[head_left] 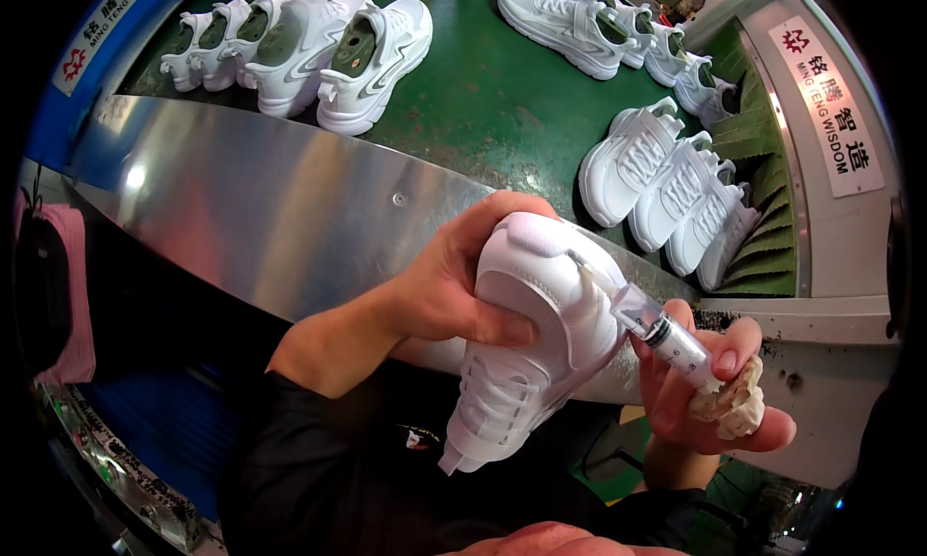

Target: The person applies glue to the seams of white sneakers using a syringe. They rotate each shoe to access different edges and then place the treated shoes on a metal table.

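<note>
A white sneaker [502,363] is gripped by my left hand [454,276], thumb pressed across its mesh upper. The toe points up and away, with the laces and tongue toward me. My right hand [676,402] holds a clear plastic syringe [666,339] whose barrel slants up to the left. The syringe's thin tip reaches the shoe's edge near the toe, where sole and upper meet. I cannot tell whether it touches. A crumpled cream-coloured wad [739,402] sits among the right fingers, by the plunger end.
A metal ledge [290,204] edges the green conveyor belt [454,122]. White sneakers [377,64] stand in a row at the far left, more sneakers [560,35] at the far right, and several [637,170] closer on the right. Green curtain strips [772,208] hang beside a machine housing [840,247].
</note>
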The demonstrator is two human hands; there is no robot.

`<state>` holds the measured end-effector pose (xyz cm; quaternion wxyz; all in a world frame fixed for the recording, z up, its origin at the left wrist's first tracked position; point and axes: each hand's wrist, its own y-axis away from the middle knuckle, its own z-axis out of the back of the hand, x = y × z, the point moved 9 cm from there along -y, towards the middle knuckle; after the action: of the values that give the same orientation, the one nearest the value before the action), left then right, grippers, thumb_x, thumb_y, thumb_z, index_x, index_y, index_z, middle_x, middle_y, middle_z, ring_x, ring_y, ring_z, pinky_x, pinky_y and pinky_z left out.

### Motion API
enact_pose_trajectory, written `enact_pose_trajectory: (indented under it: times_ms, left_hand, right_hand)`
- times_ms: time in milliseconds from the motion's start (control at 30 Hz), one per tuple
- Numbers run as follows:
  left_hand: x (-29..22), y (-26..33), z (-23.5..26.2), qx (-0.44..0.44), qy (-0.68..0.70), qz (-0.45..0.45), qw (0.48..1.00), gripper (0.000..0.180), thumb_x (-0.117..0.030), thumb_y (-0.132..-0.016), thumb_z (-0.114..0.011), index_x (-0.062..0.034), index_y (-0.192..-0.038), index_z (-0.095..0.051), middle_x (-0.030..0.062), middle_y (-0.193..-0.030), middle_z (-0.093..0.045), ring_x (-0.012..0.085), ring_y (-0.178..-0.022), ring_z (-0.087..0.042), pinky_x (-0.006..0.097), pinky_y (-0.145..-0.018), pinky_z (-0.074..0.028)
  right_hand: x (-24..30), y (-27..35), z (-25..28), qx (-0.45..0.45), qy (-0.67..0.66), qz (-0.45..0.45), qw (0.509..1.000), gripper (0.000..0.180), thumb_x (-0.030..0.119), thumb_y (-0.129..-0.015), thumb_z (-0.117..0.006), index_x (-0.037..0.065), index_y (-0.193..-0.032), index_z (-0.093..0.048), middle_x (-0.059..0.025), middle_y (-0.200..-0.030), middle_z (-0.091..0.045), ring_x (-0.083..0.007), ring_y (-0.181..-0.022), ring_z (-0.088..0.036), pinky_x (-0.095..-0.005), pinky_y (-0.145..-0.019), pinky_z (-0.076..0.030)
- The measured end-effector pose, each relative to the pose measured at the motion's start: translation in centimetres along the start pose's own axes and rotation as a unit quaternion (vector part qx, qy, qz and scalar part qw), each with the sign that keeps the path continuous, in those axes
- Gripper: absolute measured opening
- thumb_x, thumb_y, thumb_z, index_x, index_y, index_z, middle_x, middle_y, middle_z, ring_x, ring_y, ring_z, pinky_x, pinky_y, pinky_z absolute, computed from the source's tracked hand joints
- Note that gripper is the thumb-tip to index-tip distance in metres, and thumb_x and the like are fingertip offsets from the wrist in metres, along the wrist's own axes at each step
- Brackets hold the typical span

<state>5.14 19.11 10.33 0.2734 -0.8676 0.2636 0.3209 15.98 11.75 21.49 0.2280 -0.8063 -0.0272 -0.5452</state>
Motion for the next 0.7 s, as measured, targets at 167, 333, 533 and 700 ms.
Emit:
enact_pose_trajectory:
  times_ms: [167, 333, 533, 700]
  left_hand:
    - [0.1, 0.0, 0.6, -0.03, -0.003, 0.001, 1.0, 0.08, -0.01, -0.054, -0.085, -0.007, -0.123, -0.045, 0.0052, -0.112, -0.054, 0.0159, -0.104, -0.054, 0.032, -0.087, -0.045]
    - [-0.2, -0.5, 0.9, 0.031, -0.009, -0.022, 0.999, 0.079, 0.004, -0.063, -0.077, -0.0117, -0.131, -0.04, 0.0025, -0.115, -0.054, 0.0148, -0.108, -0.053, 0.033, -0.092, -0.044]
    - [0.1, -0.4, 2.3, -0.048, 0.013, -0.018, 0.999, 0.079, 0.0, -0.065, -0.076, -0.0108, -0.133, -0.038, 0.0057, -0.117, -0.055, 0.0172, -0.108, -0.053, 0.034, -0.094, -0.043]
    - [0.8, 0.0, 3.5, -0.097, 0.01, 0.017, 0.995, 0.069, -0.009, -0.068, -0.072, -0.0067, -0.13, -0.043, 0.0075, -0.117, -0.056, 0.019, -0.108, -0.054, 0.033, -0.092, -0.044]
  right_hand:
    - [0.0, 0.7, 0.5, -0.025, -0.002, -0.046, 0.999, 0.059, 0.067, -0.076, -0.058, 0.015, -0.105, -0.048, -0.0045, -0.079, -0.062, -0.0204, -0.09, -0.041, -0.0382, -0.087, -0.032]
    - [-0.4, 2.6, 1.5, -0.051, -0.005, -0.057, 0.997, 0.057, 0.067, -0.074, -0.062, 0.02, -0.103, -0.049, -0.0017, -0.085, -0.061, -0.0192, -0.093, -0.038, -0.0363, -0.084, -0.029]
    - [-1.3, 4.8, 3.2, -0.08, -0.011, -0.025, 0.996, 0.058, 0.066, -0.074, -0.062, 0.017, -0.104, -0.051, -0.0054, -0.087, -0.061, -0.0184, -0.089, -0.041, -0.0353, -0.081, -0.031]
    - [-2.1, 6.2, 4.0, -0.097, -0.015, 0.011, 0.995, 0.063, 0.065, -0.076, -0.06, 0.01, -0.107, -0.054, -0.0131, -0.082, -0.06, -0.0174, -0.083, -0.048, -0.0319, -0.078, -0.035]
